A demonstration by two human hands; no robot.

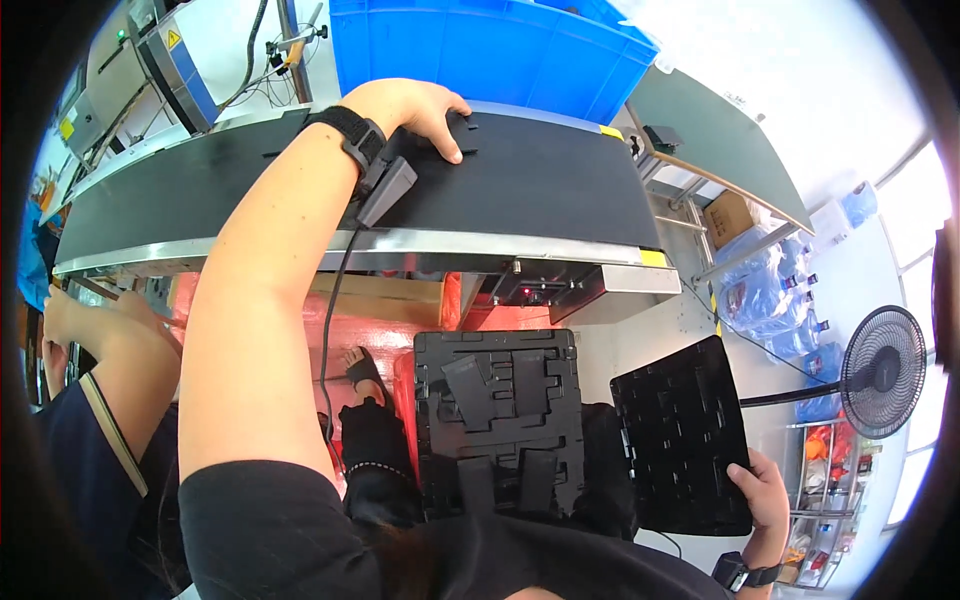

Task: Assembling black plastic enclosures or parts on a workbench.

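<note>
Lap tray: a black moulded tray (495, 341) lies in front of the person's body, between the black-clad legs; two flat dark pieces (467, 393) lie in its upper half, two more at its lower edge.
Right hand: this hand (765, 492) is closed on the lower right edge of a slotted black panel (685, 440); the thumb lies on the near face, the other fingers mostly hidden behind.
Right arm: the forearm rises from the lower edge, wrist wearing a dark strap (748, 573); the panel is tilted, to the right of the lap tray and apart from it.
Left arm: stretched far forward, crossing over the metal edge of the conveyor; a black band (348, 130) circles the wrist, with a small dark module (388, 192) and a cable (328, 370) hanging down.
Left hand: this hand (430, 112) is palm down, fingers bent, thumb spread from them, a moderate gap between; a thin dark part (462, 128) lies at the fingertips on the black belt (560, 185); whether it is gripped, I cannot tell.
Beyond the belt: a blue bin (480, 60) stands just past the hand; a green-topped table (725, 155) is to its right.
</note>
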